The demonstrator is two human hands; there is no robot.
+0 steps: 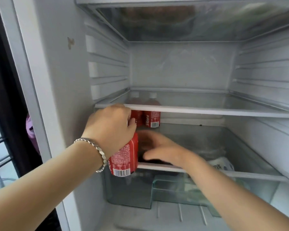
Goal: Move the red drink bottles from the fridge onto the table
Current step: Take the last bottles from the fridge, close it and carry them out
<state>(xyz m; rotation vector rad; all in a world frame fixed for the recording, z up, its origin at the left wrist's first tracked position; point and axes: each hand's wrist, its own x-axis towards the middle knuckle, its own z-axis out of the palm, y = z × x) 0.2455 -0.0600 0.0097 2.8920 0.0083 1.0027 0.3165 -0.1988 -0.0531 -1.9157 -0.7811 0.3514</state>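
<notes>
Head view: your left hand (109, 126) grips a red-labelled plastic drink bottle (123, 160) at the glass fridge shelf's (207, 170) front-left edge. Your right hand (158, 147) is blurred, fingers straight, empty. Of two rear bottles (151, 118), one reads "JUICE".

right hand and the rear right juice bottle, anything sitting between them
Nothing: in the head view only bare glass shelf separates the right hand from the rear right juice bottle. The left hand grips a red bottle further left.

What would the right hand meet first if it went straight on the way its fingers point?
Probably the red bottle gripped by the left hand: the right hand, fingers straight above the glass shelf, points left at it. The hand is blurred and depth unclear, so it might pass behind.
</notes>
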